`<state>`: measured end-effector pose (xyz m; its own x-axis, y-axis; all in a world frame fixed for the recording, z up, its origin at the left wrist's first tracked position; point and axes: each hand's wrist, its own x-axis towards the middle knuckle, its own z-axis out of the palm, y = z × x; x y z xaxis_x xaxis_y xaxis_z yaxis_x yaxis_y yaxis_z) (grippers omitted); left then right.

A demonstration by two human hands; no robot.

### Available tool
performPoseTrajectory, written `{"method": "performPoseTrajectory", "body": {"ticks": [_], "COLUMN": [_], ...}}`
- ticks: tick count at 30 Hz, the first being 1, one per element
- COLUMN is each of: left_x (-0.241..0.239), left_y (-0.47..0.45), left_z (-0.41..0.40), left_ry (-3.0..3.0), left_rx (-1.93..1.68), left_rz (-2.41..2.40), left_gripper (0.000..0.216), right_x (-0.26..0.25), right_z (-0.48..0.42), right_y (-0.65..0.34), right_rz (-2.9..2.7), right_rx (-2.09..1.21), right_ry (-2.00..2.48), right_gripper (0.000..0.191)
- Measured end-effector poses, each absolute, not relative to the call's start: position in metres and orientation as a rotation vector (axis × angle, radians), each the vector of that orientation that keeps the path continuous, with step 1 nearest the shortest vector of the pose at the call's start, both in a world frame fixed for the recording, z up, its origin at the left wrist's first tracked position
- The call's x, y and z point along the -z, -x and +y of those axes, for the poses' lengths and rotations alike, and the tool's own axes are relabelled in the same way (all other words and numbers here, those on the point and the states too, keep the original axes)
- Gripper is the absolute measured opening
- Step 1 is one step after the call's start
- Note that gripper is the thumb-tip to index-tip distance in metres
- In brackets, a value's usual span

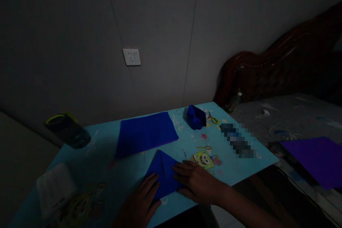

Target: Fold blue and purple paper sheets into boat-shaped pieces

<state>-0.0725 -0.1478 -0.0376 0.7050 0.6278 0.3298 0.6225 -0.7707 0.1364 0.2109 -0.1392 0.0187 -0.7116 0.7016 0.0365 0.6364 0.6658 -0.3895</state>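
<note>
A blue sheet of folded paper [169, 180] lies near the front edge of the table, its two flaps meeting at a middle slit below a pointed top. On its left flap rest the fingertips of my left hand [141, 201], fingers stretched out and thumb apart. My right hand [199, 181] lies flat across the right flap with its fingers spread. Neither hand grips the paper. Beyond it is a stack of flat blue paper [146, 133]. A folded blue paper shape [196, 117] stands at the back right.
A dark cup with a yellow-green rim [69, 131] and a whitish, see-through box [56, 188] stand at left on the light-blue table [104, 171]. A blurred-out object [237, 140] lies at right. Beside the table is a bed with a purple sheet [317, 160] and a bottle [235, 102].
</note>
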Motion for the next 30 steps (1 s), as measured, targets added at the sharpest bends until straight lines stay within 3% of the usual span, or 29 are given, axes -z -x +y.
{"method": "performPoseTrajectory", "body": {"ticks": [3,8,13,17,22,30], "left_x": [0.035,0.028,0.034,0.043,0.048,0.037], "left_y": [0.072,0.076,0.071,0.059,0.058,0.062], "left_z": [-0.143,-0.131,-0.120,-0.122,-0.127,-0.132], "left_ry": [-2.888,-2.697,-2.517,-2.637,-2.779,-2.406], "left_rx": [-0.617,-0.611,-0.539,-0.431,-0.491,-0.599], "left_rz": [1.042,1.053,1.302,1.563,1.584,1.535], "left_gripper": [0.030,0.022,0.031,0.040,0.034,0.054], "right_x": [-0.021,-0.034,-0.029,-0.005,0.011,-0.001], "right_z": [-0.140,-0.134,-0.121,-0.116,-0.116,-0.111], "right_y": [-0.213,-0.212,-0.202,-0.191,-0.189,-0.200], "right_rz": [-2.673,-2.646,-2.583,-2.418,-2.264,-2.213], "right_rx": [-0.605,-0.648,-0.552,-0.381,-0.399,-0.677], "right_ry": [1.103,1.040,1.236,1.480,1.577,1.614], "right_gripper": [0.053,0.027,0.027,0.016,0.039,0.041]}}
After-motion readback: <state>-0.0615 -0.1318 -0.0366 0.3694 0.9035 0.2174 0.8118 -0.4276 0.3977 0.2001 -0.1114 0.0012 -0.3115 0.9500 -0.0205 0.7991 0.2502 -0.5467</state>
